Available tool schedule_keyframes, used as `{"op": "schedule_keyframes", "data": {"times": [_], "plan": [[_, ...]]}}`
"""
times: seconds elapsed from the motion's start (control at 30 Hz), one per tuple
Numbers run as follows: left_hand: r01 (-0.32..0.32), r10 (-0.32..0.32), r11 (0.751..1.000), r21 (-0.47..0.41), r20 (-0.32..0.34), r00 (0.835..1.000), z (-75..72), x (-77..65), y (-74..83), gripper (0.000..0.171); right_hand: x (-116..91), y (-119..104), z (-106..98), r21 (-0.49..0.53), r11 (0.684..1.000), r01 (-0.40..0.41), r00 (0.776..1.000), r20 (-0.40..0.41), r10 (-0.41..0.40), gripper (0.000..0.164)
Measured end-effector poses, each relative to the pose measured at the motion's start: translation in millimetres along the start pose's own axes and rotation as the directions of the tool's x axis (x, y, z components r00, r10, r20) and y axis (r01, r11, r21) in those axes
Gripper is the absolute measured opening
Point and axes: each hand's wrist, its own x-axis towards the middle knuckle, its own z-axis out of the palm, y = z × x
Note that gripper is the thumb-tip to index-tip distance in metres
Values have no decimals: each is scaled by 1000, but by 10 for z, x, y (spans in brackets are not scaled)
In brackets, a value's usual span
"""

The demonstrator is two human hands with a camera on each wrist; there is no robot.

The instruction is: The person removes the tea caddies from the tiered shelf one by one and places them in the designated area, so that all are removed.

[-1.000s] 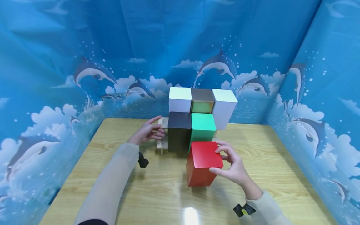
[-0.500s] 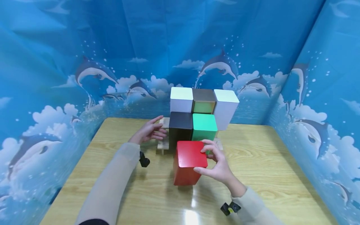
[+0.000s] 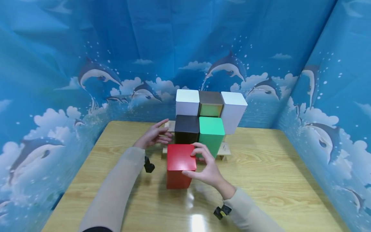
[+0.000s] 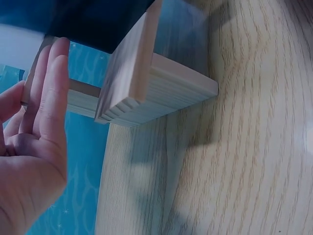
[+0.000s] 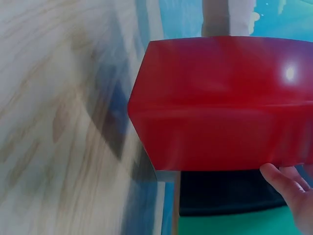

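My right hand grips a tall, glossy red box near its top, thumb at the front and fingers at the back of its right side. In the right wrist view the red box hangs above the table, its shadow on the wood. A black box and a green box stand behind it on a low wooden stand. My left hand is just left of the black box, at the stand's left end. Its fingers are loosely extended and hold nothing; contact with the stand's slat is unclear.
Behind the black and green boxes stand a white box, a brown box and a second white box, side by side. The wooden table ends at a blue dolphin-print curtain at the back and sides.
My right hand has carried the red box leftward, from in front of the green box to in front of the black one. The left hand has stayed in place.
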Motion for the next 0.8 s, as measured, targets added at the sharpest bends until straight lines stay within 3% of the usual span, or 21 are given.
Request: {"op": "schedule_keyframes", "data": {"times": [0.4, 0.8], "plan": [[11, -9, 998, 55, -40, 999, 10, 9, -8, 54, 68, 83, 274, 11, 1000, -20, 1000, 11, 20, 47], [21, -16, 997, 71, -71, 997, 26, 8, -14, 54, 115, 126, 402, 25, 999, -38, 999, 36, 37, 46]]}}
